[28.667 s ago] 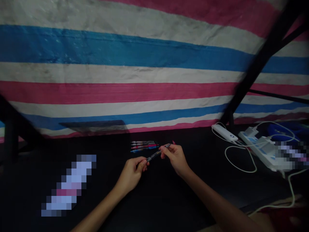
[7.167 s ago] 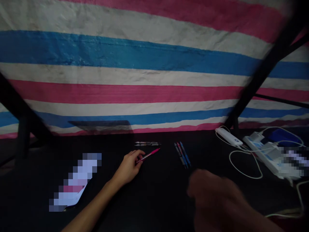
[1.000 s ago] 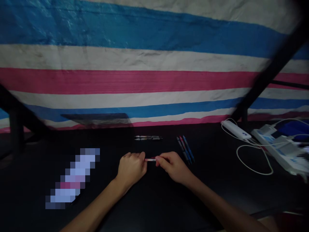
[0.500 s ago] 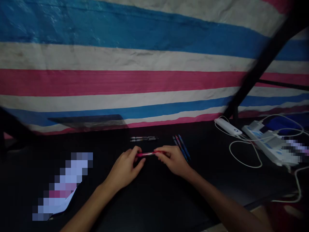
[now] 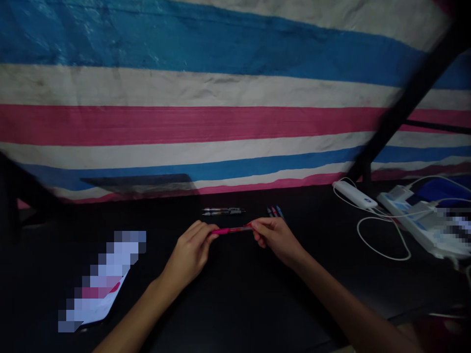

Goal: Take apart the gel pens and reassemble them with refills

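Between my two hands a pink and clear pen [image 5: 235,229] is held level above the black table. My left hand [image 5: 189,247] is closed, its thumb and fingertips pinching the pink end. At the opposite end, the fingers of my right hand [image 5: 277,238] are closed around the pen's reddish tip part; just what they grip there is partly hidden. Two clear pens with grey parts [image 5: 223,212] lie side by side beyond my hands. Behind my right hand, three pens in red, blue and a darker tone [image 5: 275,211] lie together, their lower parts covered by the hand.
A phone with a lit, blurred-out screen [image 5: 97,309] lies at the left. To the right are a white power bank [image 5: 355,193], a white power strip [image 5: 419,223] with plugs, and looping white cables [image 5: 358,235]. A striped sheet [image 5: 221,125] hangs behind the black table [image 5: 228,304].
My left thumb, apart from the pen before, has closed in with the fingers on its pink end. More of the pen shows between my hands. The view has shifted slightly.
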The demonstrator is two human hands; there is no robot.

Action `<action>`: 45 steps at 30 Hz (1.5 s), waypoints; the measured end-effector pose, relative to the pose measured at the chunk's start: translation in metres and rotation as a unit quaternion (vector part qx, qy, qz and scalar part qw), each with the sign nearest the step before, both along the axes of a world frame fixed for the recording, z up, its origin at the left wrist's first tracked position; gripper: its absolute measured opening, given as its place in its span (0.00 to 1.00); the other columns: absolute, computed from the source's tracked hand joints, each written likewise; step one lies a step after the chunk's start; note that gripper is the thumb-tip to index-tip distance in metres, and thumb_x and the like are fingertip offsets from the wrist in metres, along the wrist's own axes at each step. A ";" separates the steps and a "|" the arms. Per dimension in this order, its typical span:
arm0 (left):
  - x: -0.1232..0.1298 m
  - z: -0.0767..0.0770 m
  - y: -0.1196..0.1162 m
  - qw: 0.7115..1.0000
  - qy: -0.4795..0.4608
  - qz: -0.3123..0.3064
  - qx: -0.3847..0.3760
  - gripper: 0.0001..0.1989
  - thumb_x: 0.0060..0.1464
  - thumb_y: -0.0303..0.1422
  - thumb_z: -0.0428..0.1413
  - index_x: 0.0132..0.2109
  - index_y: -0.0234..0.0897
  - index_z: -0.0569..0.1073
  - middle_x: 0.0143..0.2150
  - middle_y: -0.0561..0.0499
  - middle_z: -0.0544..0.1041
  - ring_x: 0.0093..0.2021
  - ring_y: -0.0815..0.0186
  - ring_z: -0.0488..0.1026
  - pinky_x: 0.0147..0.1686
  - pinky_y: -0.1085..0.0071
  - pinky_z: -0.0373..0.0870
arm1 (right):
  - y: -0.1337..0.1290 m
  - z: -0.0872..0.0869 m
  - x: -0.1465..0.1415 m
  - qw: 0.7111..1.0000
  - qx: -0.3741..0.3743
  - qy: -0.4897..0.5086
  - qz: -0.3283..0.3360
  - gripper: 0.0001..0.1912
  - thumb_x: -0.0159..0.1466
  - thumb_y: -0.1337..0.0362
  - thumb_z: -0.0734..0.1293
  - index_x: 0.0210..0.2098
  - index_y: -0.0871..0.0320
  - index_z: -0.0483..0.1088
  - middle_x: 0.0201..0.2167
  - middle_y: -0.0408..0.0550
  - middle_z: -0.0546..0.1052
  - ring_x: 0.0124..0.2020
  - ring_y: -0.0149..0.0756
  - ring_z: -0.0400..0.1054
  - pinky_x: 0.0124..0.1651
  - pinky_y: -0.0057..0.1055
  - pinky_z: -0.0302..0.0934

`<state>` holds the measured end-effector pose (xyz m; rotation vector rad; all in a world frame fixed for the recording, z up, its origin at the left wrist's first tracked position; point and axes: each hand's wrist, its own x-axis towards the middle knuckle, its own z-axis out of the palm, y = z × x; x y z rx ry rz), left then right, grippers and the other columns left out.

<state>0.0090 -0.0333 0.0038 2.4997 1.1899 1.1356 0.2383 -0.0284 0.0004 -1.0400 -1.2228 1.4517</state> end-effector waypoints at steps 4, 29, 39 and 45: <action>-0.001 -0.002 0.000 1.000 0.012 0.018 -0.001 0.08 0.60 0.29 0.46 0.39 0.35 0.70 0.29 0.49 0.70 0.30 0.65 0.67 0.30 0.69 0.65 | -0.001 0.000 0.000 0.998 0.048 -0.028 -0.011 0.12 0.58 0.57 0.67 0.34 0.61 0.74 0.20 0.42 0.69 0.20 0.26 0.59 0.23 0.25 0.53; 0.002 -0.003 0.000 0.984 -0.118 0.060 -0.122 0.12 0.57 0.35 0.51 0.48 0.39 0.65 0.37 0.51 0.72 0.36 0.66 0.71 0.37 0.70 0.67 | 0.000 0.003 0.001 0.996 0.001 0.074 -0.042 0.10 0.54 0.61 0.70 0.34 0.60 0.74 0.25 0.46 0.71 0.25 0.29 0.63 0.29 0.29 0.56; 0.000 -0.006 0.005 0.977 -0.150 0.053 -0.144 0.08 0.56 0.35 0.53 0.41 0.38 0.71 0.37 0.50 0.75 0.37 0.65 0.72 0.38 0.71 0.66 | -0.001 0.007 0.002 0.996 -0.006 0.081 -0.030 0.17 0.51 0.66 0.71 0.41 0.57 0.70 0.26 0.43 0.71 0.26 0.29 0.64 0.28 0.27 0.56; -0.002 -0.011 0.008 0.938 -0.264 0.060 -0.218 0.08 0.51 0.35 0.57 0.38 0.37 0.72 0.32 0.52 0.76 0.34 0.66 0.73 0.34 0.73 0.67 | 0.000 0.004 0.000 0.999 -0.028 0.009 -0.014 0.14 0.57 0.54 0.66 0.36 0.59 0.69 0.27 0.47 0.71 0.25 0.30 0.64 0.21 0.24 0.54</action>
